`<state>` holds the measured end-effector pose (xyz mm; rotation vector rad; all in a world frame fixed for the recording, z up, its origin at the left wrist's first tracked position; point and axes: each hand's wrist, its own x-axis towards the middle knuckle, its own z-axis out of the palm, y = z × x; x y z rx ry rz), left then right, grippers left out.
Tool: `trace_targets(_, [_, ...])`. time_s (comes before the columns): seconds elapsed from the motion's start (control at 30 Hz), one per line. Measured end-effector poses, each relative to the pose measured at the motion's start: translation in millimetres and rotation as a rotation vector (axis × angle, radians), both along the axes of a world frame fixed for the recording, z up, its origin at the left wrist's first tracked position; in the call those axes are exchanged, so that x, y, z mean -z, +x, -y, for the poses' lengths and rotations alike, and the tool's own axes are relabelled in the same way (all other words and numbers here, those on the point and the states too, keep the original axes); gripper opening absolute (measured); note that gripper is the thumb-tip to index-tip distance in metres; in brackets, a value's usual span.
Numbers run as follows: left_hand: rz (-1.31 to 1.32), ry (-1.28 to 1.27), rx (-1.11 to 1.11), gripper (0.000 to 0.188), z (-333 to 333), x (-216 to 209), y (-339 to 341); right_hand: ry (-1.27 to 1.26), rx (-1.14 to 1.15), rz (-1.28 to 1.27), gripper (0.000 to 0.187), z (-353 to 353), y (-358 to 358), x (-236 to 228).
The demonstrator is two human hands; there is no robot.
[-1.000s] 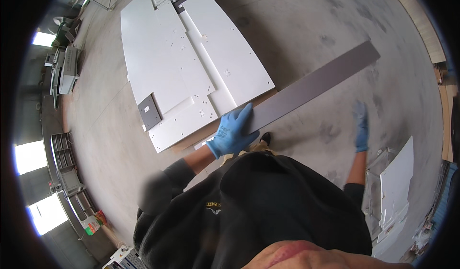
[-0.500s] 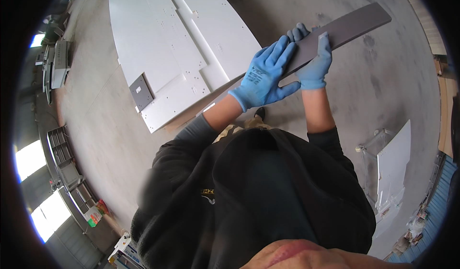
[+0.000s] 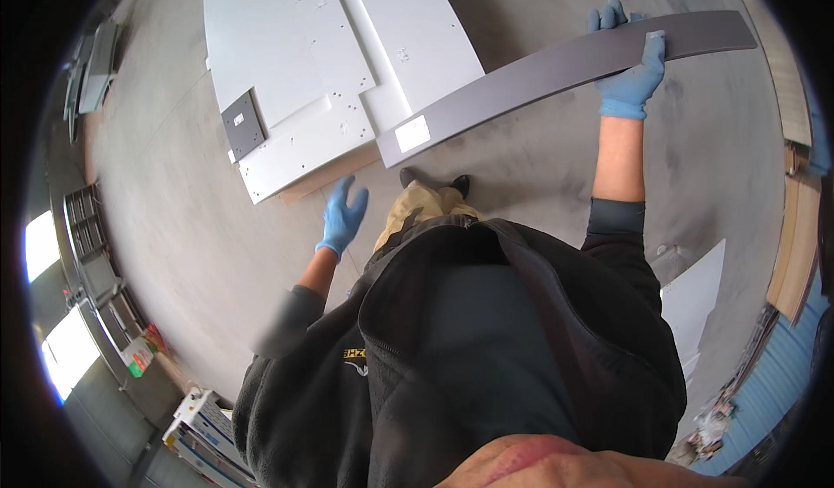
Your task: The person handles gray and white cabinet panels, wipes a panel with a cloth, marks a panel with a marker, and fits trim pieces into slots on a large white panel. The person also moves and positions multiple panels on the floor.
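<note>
A long dark grey board [image 3: 539,71] with a white label near its left end spans from the middle of the view to the far right. My right hand [image 3: 634,75], in a blue work glove, grips it toward its right end, thumb on top and fingers round the far edge. My left hand [image 3: 343,219], gloved alike, is apart from the board, fingers spread and holding nothing. It is nearest the front corner of a stack of white panels [image 3: 287,153]. The board's labelled end overlaps the stack's right front edge in view; whether they touch I cannot tell.
A small dark grey square panel [image 3: 243,126] lies on the stack's left edge. Another white panel [image 3: 695,301] stands at the right. Shelving [image 3: 91,227] lines the far left, with boxed goods [image 3: 204,427] at lower left. Brown boards [image 3: 795,240] lean along the right side.
My left hand has let go of the board and moved down and left. My right hand has shifted right with the board, whose labelled left end now shows fully.
</note>
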<state>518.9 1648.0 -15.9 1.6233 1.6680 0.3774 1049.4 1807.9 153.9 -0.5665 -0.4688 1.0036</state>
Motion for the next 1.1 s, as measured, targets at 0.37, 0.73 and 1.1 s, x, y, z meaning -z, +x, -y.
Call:
trace_targets(0.37, [0.287,0.121,0.351,0.091,-96.1,-64.0,92.3,-0.093,-0.522,0.017,0.058,-95.7,-141.7,76.9])
trace_targets(0.73, [0.258,-0.002,-0.207,0.074,-113.2,14.6,123.3,-0.450,-0.710,0.198,0.071,-199.6,-243.7,188.6])
trace_targets(1.1, [0.193,-0.112,-0.561,0.077,-202.0,138.7,162.7,-0.695,-0.733,0.750,0.084,-251.5,-209.1,376.6])
